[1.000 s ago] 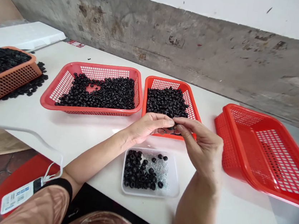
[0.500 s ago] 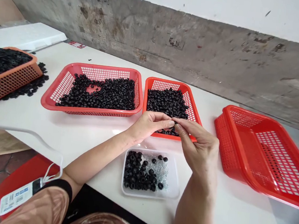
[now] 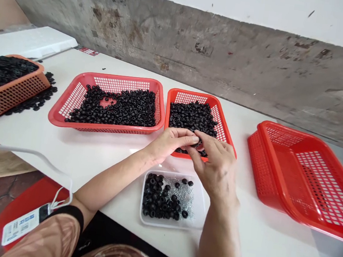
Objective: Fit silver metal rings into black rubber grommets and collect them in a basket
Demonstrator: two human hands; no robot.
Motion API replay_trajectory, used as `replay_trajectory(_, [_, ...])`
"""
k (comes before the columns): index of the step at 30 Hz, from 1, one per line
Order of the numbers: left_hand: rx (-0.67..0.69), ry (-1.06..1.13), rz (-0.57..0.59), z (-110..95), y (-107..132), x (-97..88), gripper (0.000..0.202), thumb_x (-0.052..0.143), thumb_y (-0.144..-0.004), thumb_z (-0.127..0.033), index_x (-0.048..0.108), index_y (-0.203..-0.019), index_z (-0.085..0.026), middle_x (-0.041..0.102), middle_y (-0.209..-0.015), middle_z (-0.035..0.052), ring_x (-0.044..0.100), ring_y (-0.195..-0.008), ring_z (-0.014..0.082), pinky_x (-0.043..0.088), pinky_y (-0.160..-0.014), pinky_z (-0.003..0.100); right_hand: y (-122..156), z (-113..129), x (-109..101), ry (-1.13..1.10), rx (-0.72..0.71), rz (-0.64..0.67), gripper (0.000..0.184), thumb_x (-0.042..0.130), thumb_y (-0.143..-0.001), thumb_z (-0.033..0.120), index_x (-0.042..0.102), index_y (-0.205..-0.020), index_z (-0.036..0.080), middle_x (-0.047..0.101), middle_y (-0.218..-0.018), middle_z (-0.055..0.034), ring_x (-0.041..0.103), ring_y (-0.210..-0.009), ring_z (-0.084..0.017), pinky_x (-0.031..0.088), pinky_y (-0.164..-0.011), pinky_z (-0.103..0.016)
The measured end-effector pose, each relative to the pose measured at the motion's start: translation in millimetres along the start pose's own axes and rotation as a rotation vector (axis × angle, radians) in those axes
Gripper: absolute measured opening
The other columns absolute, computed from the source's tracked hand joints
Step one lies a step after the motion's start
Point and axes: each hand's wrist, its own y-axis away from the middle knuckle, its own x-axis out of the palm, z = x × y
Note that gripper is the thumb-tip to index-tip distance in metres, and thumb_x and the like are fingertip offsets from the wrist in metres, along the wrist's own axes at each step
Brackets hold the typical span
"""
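On the head camera, my view looks down at the white worktop (image 3: 269, 247). The left hand (image 3: 169, 145) and right hand (image 3: 216, 170) meet above the near rim of the small red basket (image 3: 187, 97), which is heaped with black rings (image 3: 193, 116). Both hands are curled and nearly closed, and the left hand's fingertips (image 3: 195, 139) touch the right hand's fingers. Something dark may sit in that pinch, but the fingers hide it, so I cannot tell whether either hand has hold of a ring.

Just below the hands, a clear tray (image 3: 199, 214) holds more black rings (image 3: 159, 197) and a scatter of small glassy beads (image 3: 185, 196). The wide red basket (image 3: 114, 83) sits left of the small one, also carrying rings. Further left, an orange basket (image 3: 13, 104) is cut off by the frame edge, with loose rings (image 3: 35, 100) spilled beside it. Two nested red baskets (image 3: 302, 176) lie right of my hands, well apart from them.

A white tag (image 3: 21, 225) hangs near the left wrist, with blue print too small to read. A red-and-white label (image 3: 87, 51) on the far worktop is also unreadable. The far edge runs along a stained concrete wall (image 3: 199, 49). There is open worktop between the tray and the nested baskets.
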Motion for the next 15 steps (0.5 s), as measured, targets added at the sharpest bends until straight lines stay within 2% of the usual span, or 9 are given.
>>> replay_trajectory(4, [0.005,-0.024,0.016,0.0,0.5,-1.0,0.036,0.086,-0.073,-0.049,0.075,-0.079,-0.015,0.066,-0.076,-0.0012,0.054,-0.074,0.0090,0.040,-0.075,0.027,0.3,0.4,1.5,0.056,-0.026,-0.034,0.025,0.064,-0.101,0.032,0.069,-0.123,0.020,0.080,-0.111,-0.0080,0.076,-0.091,-0.021,0.048,-0.089,-0.038])
replay_trajectory(10, [-0.074,-0.071,0.093,0.1,0.9,-6.4,0.039,0.085,-0.074,-0.053,0.077,-0.083,-0.015,0.068,-0.078,0.0015,0.059,-0.081,0.0121,0.043,-0.081,0.029,-0.3,-1.1,-3.6,0.081,-0.057,-0.078,0.023,0.069,-0.097,0.031,0.071,-0.116,0.020,0.081,-0.097,-0.0045,0.076,-0.085,-0.021,0.047,-0.088,-0.038])
replay_trajectory(15, [-0.080,-0.040,0.058,2.1,0.1,-5.7,0.041,0.088,-0.070,-0.053,0.075,-0.077,-0.015,0.068,-0.077,0.0015,0.058,-0.079,0.0119,0.043,-0.081,0.029,0.9,-2.0,0.5,0.096,-0.076,-0.086,0.021,0.067,-0.097,0.028,0.070,-0.116,0.023,0.081,-0.093,-0.0032,0.076,-0.080,-0.020,0.048,-0.089,-0.039])
